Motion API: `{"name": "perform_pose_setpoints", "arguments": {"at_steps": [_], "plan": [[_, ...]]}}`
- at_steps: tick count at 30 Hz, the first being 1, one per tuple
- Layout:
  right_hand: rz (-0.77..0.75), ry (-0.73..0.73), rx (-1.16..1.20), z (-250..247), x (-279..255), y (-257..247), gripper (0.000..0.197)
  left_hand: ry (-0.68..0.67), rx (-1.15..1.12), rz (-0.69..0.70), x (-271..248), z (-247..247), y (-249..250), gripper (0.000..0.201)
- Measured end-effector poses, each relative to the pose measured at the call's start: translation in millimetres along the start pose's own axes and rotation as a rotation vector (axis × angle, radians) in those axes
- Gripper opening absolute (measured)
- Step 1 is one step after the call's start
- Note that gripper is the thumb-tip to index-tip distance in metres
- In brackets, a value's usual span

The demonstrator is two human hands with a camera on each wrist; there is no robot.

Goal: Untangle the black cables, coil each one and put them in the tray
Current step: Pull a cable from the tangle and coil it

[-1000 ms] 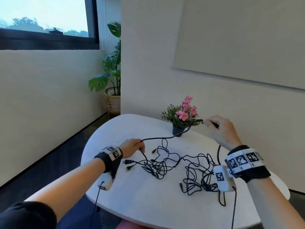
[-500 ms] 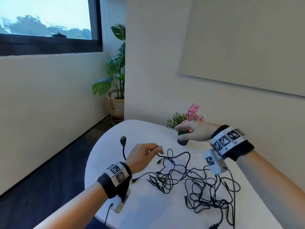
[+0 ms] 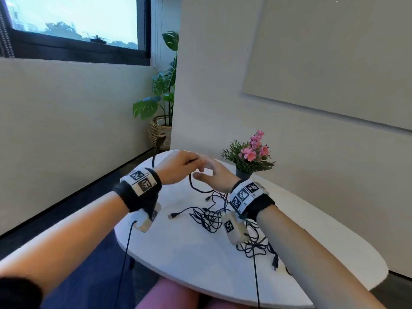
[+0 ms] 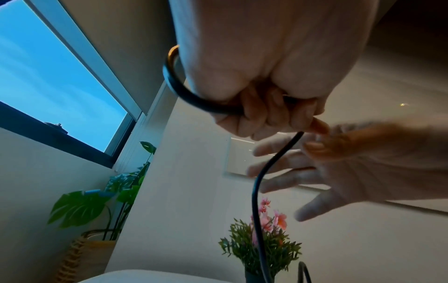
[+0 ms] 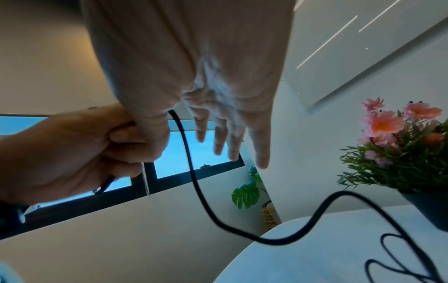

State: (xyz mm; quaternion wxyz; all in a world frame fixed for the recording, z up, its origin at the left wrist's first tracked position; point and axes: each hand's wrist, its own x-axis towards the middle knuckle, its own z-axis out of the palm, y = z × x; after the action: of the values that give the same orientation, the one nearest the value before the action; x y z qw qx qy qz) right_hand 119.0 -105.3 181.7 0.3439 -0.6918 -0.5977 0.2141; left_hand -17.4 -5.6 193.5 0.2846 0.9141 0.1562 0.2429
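Currently left hand grip clenched on black cable, lifted above bench. Right hand released, fingers spread beside cable. Remaining tangle on bench.

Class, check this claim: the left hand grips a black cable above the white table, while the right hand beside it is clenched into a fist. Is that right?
Not quite. The left hand does grip the black cable above the white table, but the right hand is not a fist: its fingers are spread straight. The right wrist view shows this.
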Motion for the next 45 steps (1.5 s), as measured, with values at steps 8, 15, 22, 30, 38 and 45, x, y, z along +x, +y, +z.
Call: {"name": "perform_pose_setpoints", "arguments": {"at_steps": [8,15,22,30,38,45], "plan": [[-0.07,0.045,0.172,28,-8,-23,0.021,-0.16,0.208,-0.133,-1,-90,16,0.032],[-0.129,0.442,-0.083,-8,-4,-22,0.027,-0.369,0.419,-0.215,16,-121,-5,0.029],[-0.156,0.617,-0.128,-53,-16,-20,0.032,-0.112,0.345,-0.224,53,-182,33,0.039],[-0.088,0.628,0.016,-78,-21,-10,0.023,0.254,-1.263,-0.171,52,-93,44,0.033],[-0.014,0.251,0.134,-80,-45,-7,0.023,0.356,-1.602,-0.119,44,-58,56,0.036],[0.029,0.112,0.218,-63,-56,-9,0.025,0.545,-1.265,-0.303,46,-52,53,0.03]]}}
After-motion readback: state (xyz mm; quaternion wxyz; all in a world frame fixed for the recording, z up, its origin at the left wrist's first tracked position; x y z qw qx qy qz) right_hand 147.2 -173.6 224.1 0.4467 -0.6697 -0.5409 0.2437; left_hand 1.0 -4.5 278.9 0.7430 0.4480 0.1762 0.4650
